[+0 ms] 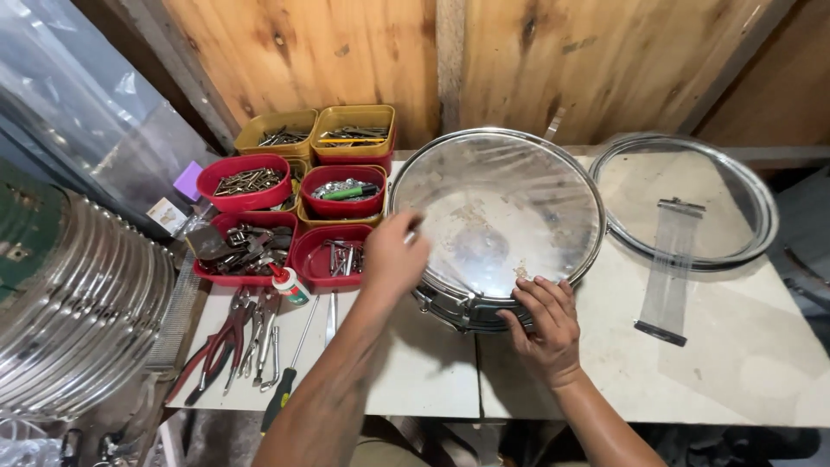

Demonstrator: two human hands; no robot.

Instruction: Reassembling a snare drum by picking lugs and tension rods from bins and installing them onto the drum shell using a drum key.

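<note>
A snare drum (pixel 497 203) with a clear, dusty head and a chrome rim lies flat on the white table (pixel 743 363). My left hand (pixel 391 258) hovers at the drum's left rim, fingers closed around a small metal tool that pokes out toward the rim. Against the near rim rests my right hand (pixel 545 322), its fingers curled over the hoop and steadying the drum.
Red and yellow trays (pixel 333 259) of screws and hardware sit to the left of the drum. Pliers (pixel 226 342), a screwdriver (pixel 285 380) and a small glue bottle (pixel 290 284) lie in front. A loose hoop with clear head (pixel 761 216) and a snare wire strip (pixel 667 272) lie right. Stacked hoops (pixel 78 303) stand far left.
</note>
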